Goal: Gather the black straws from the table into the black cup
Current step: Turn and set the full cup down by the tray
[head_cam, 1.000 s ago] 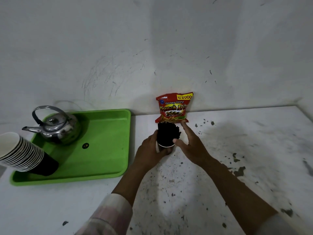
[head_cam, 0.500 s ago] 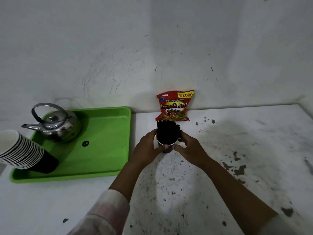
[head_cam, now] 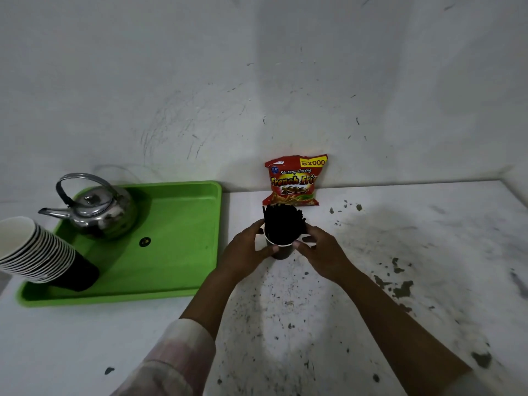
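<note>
Near the middle of the worn white tabletop with dark chipped spots (head_cam: 371, 281), a small black paper cup with a pale rim (head_cam: 281, 250), standing upright and packed with a dense bundle of thin black plastic straws (head_cam: 283, 222). Left hand (head_cam: 245, 250) curled round the left side of the cup, thumb laid across the near rim; right hand (head_cam: 320, 251) cupped against the right side, fingers narrow and bent, touching the cup and the low part of the bundle. No loose straws visible on the tabletop, so the gathering looks almost finished. To do this step well: keep light, even pressure from both sides, since thin paper walls probably dent easily; press the fanned straw tops gently inward; let go slowly, as the tall bundle may tip so light a cup. Just behind, against the scratched grey wall, a glossy red crinkled snack packet (head_cam: 294, 181). To the left, a smooth bright green plastic tray (head_cam: 183, 270) bearing a shiny rounded metal kettle with a hoop handle (head_cam: 97, 210) and a leaning stack of black paper cups, white inside (head_cam: 34, 250).
</note>
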